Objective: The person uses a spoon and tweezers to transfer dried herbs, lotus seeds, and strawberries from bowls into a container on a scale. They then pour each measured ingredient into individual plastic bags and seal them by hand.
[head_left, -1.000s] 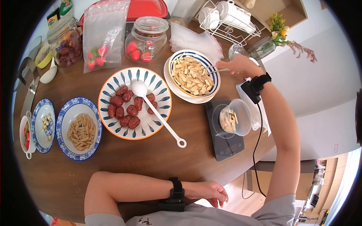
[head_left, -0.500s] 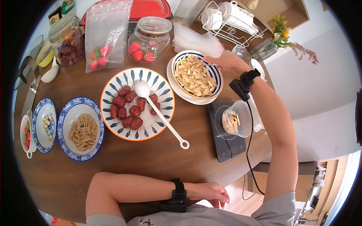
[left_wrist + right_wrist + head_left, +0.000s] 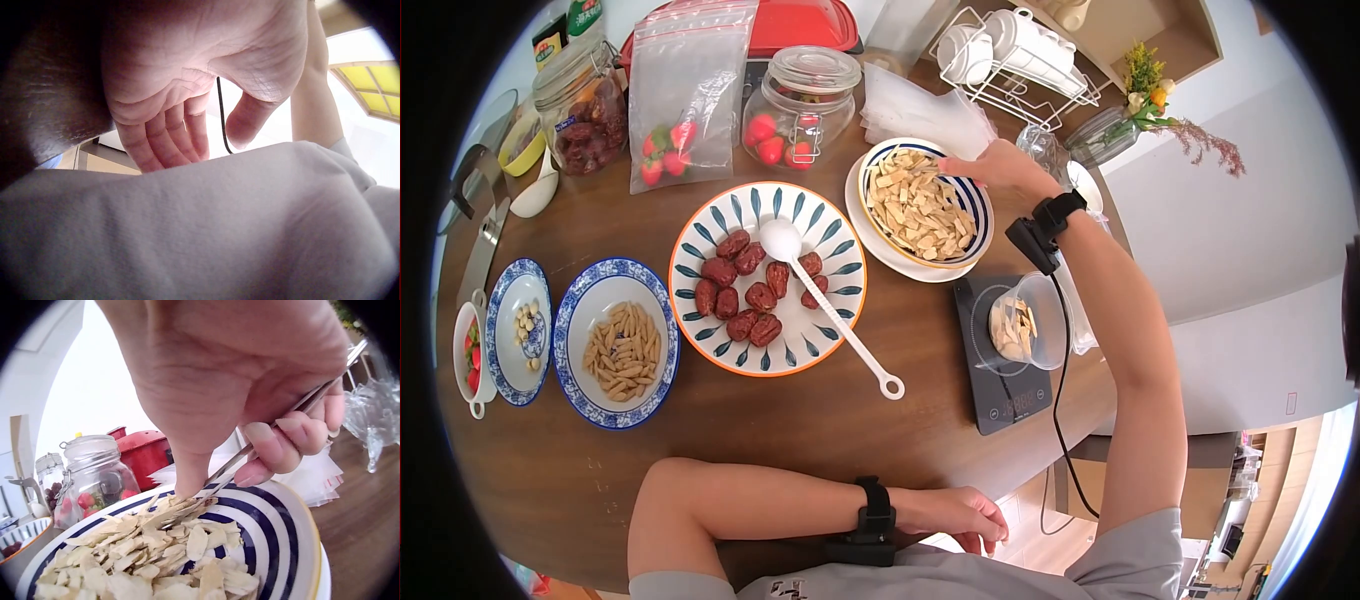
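My right hand (image 3: 1010, 168) is over the far right side of a blue-striped bowl (image 3: 972, 205) heaped with pale dried slices (image 3: 912, 205). In the right wrist view it grips slim metal tongs (image 3: 236, 457), whose tips reach in among the slices. The thumb points down close to the heap. Nearer me, a clear plastic tub (image 3: 1052, 322) with some of the same slices inside sits on a black digital scale (image 3: 1010, 398). My left hand (image 3: 955, 512) hangs loosely curled at the table's front edge by the grey shirt (image 3: 187, 219), holding nothing.
A plate (image 3: 700, 345) of red dates with a white spoon (image 3: 840, 325) across it stands mid-table. Bowls (image 3: 615, 415) line the left. Glass jars (image 3: 800, 110), a zip bag (image 3: 690, 110) and a cup rack (image 3: 1020, 80) stand behind. A black cable (image 3: 1060, 400) hangs from the right wrist.
The right hand has moved left and slightly down, closer over the bowl of slices with the tongs. The left hand stays put. The whole view has shifted slightly.
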Available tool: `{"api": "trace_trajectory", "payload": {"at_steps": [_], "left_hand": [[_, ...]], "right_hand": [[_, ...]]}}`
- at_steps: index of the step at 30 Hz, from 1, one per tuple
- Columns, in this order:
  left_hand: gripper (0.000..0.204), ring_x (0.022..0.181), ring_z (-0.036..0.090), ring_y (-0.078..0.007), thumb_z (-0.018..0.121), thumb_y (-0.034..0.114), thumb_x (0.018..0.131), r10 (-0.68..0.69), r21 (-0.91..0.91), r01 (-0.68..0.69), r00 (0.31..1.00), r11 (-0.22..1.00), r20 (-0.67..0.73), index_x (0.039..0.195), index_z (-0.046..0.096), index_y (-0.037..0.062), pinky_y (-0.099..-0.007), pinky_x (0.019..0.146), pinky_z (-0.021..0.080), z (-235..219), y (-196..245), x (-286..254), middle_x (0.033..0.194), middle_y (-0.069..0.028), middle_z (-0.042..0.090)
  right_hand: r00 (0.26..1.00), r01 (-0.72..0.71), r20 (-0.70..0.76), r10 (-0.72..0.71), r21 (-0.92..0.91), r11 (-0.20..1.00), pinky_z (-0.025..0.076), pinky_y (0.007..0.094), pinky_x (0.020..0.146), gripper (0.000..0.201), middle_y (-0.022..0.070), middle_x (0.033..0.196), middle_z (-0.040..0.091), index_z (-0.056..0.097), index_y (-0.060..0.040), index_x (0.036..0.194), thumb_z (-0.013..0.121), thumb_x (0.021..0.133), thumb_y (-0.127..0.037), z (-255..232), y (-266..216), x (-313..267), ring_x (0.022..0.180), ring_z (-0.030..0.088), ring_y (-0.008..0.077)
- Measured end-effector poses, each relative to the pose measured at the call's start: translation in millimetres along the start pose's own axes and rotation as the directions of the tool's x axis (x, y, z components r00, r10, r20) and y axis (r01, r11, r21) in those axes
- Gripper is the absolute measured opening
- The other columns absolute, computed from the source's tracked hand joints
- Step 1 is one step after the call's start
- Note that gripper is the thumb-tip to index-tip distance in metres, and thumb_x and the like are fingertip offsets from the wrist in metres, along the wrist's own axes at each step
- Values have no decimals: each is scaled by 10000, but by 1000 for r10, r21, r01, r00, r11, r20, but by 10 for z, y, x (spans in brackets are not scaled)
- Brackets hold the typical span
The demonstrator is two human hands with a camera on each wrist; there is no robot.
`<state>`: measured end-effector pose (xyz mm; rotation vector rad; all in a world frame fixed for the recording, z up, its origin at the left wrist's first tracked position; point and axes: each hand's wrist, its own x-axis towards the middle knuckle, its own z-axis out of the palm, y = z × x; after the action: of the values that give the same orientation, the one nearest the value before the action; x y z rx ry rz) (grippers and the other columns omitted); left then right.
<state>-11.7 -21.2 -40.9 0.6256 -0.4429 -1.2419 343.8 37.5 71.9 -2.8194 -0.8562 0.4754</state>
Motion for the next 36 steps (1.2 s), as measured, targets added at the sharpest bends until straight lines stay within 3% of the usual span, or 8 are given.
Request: {"api": "trace_trajectory", "payload": {"at_steps": [14,20,22,29,30,34,36], "left_hand": [[361,862,608,-80,593,331,955,-15,-10,15,1000,1000,5,1176,586,47,-206,775,476,0,28,-12,1032,-46,618],[336,865,608,-83,603,319,951,-7,-34,8,1000,999,10,1150,597,49,-200,783,474,-6,3,14,1006,-44,622],[323,868,605,-84,601,311,952,-17,-30,17,1000,999,2,1142,598,50,-202,790,473,6,15,7,998,-41,622],[287,894,590,-91,602,282,946,-32,-44,32,999,999,-20,1119,603,52,-223,829,466,45,64,-29,973,-27,614],[287,894,590,-91,602,282,946,-37,-43,36,999,998,-17,1119,603,52,-223,829,466,45,54,-22,973,-27,614],[296,894,588,-92,606,285,945,-23,-40,22,999,999,-25,1123,604,48,-226,827,467,46,54,-24,971,-30,615],[297,889,589,-92,605,283,946,-31,-33,30,999,999,-30,1127,604,47,-226,824,469,53,84,-36,972,-32,616]], "right_hand": [[999,-10,-46,7,-76,997,448,317,599,741,98,600,606,668,20,597,704,671,-716,17,131,-10,570,554,165],[997,-5,-75,7,25,1000,382,311,529,723,27,520,483,574,-17,509,709,680,-706,-67,213,-172,527,464,142],[996,25,-89,-24,12,1000,318,304,485,695,-5,505,429,538,-39,493,710,710,-675,-128,232,-224,502,400,122],[997,-22,-66,26,63,998,256,286,452,675,-40,504,387,478,-71,491,722,727,-654,-385,258,-760,481,341,90],[998,-42,-48,47,97,994,348,284,473,737,5,495,421,491,-36,490,706,687,-712,-404,354,-799,490,393,111],[995,-62,-80,65,44,997,341,289,464,711,-7,491,405,480,-24,495,726,724,-650,-513,586,-1232,499,369,99],[987,-63,-142,78,111,992,326,305,453,681,0,478,378,479,-8,505,745,750,-585,-518,638,-1533,503,344,93]]}}
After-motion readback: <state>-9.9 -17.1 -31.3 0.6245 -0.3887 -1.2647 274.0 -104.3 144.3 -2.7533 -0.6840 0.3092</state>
